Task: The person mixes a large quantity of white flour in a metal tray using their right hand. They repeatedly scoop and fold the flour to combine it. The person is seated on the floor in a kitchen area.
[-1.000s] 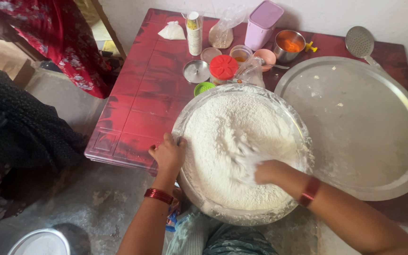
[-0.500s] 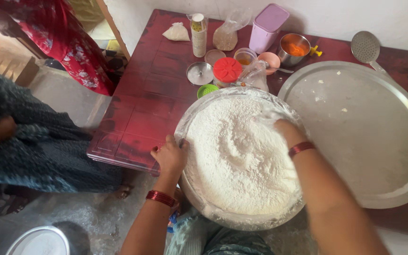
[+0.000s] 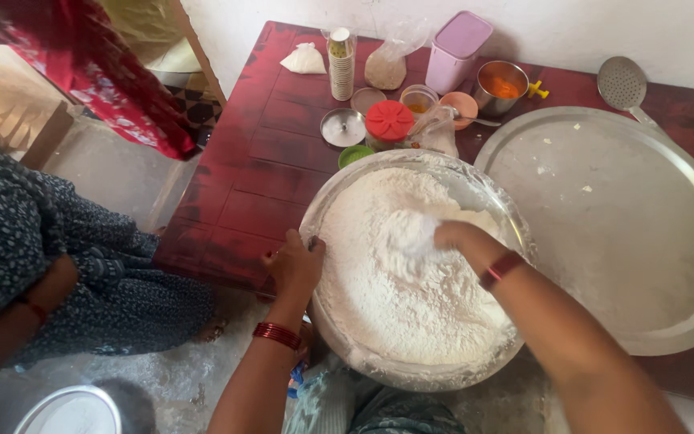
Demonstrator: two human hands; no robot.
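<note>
A big steel bowl (image 3: 327, 210) heaped with white flour (image 3: 411, 305) stands at the near edge of a dark red low table (image 3: 251, 161). My left hand (image 3: 295, 265) grips the bowl's left rim, a red bangle on its wrist. My right hand (image 3: 439, 237) is sunk in the flour near the middle of the heap, its fingers coated white and partly buried; a red bangle sits on that wrist too.
A wide flat steel platter (image 3: 620, 233) lies to the right of the bowl. Behind the bowl stand a red-lidded jar (image 3: 389, 122), a steel lid (image 3: 343, 127), stacked cups (image 3: 341, 63), a lilac container (image 3: 459, 50), a steel cup of orange powder (image 3: 501, 85) and a skimmer (image 3: 622, 83). A person in dark patterned cloth (image 3: 50, 257) sits at left.
My right hand moved from the bowl's near side to its far right edge, then back toward the middle of the flour. The person at left shifted closer. My left hand stayed on the rim.
</note>
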